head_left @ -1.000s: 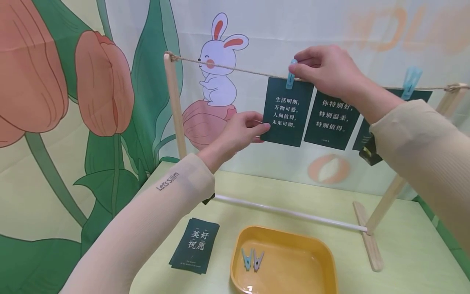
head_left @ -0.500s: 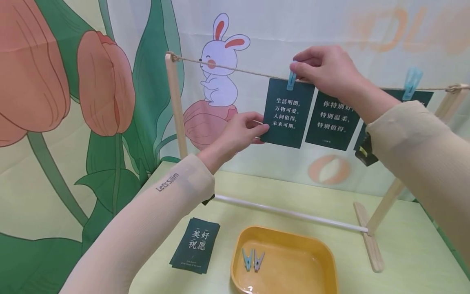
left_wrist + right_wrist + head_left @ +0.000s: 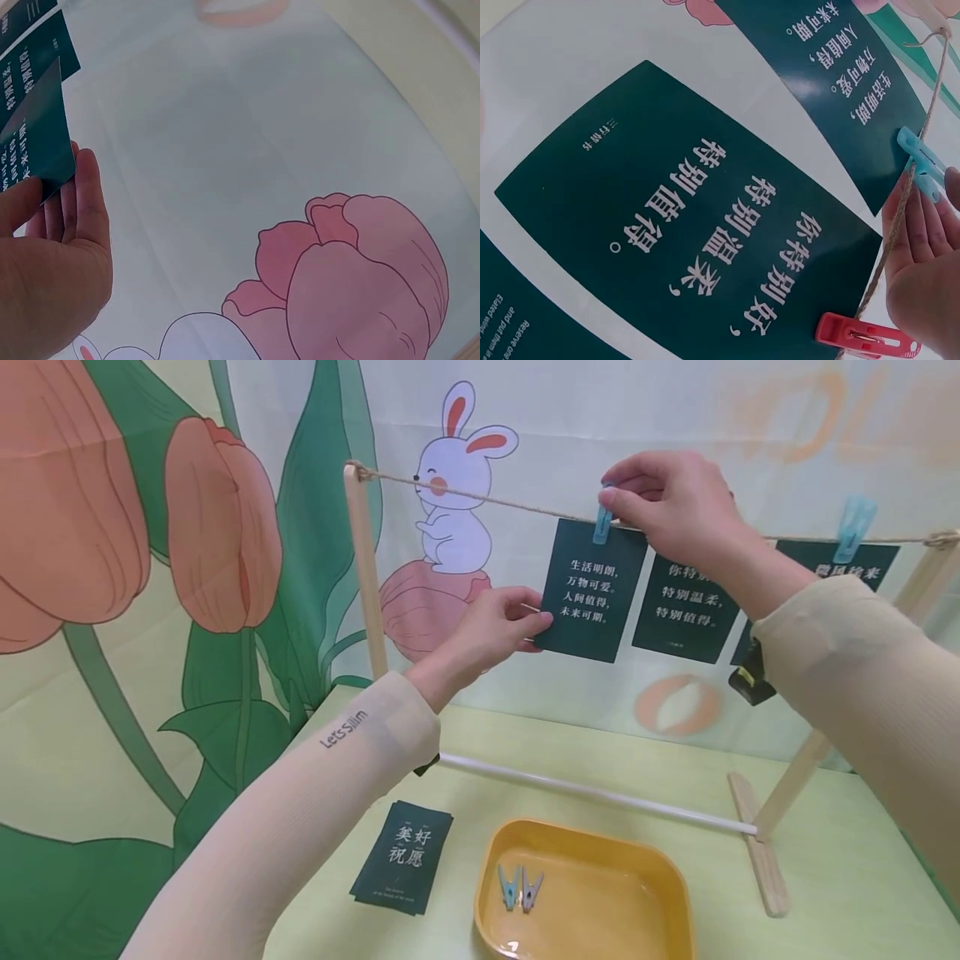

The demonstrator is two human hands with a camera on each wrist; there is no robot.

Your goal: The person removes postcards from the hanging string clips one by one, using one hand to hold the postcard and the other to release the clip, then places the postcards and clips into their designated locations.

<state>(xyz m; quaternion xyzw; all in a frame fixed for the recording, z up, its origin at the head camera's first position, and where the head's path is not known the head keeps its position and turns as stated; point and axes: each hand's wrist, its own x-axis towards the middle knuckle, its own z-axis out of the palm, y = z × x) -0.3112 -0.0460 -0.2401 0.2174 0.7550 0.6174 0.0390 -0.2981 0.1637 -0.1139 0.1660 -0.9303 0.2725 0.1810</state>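
Observation:
A dark green card (image 3: 592, 593) with white lettering hangs at the twine (image 3: 480, 497). My left hand (image 3: 495, 631) pinches its lower left edge, thumb in front and fingers behind, as the left wrist view shows. Over the card's top edge sits a blue clothespin (image 3: 602, 525), its upper end pinched by my right hand (image 3: 678, 506). To the right, a second green card (image 3: 690, 217) hangs from a red clothespin (image 3: 866, 335); in the head view my right hand hides that pin. Farther right, another card (image 3: 795, 553) hangs under a light blue clothespin (image 3: 853, 531).
A wooden frame (image 3: 363, 568) carries the twine, with a white rod (image 3: 600, 793) low between its legs. On the table stands a yellow tray (image 3: 686, 902) with two clothespins (image 3: 519, 888) inside. Left of it lies a stack of green cards (image 3: 405, 858).
Both hands keep their holds on the card and the blue clothespin. The view has shifted slightly, so the scene sits a little farther right in the head view.

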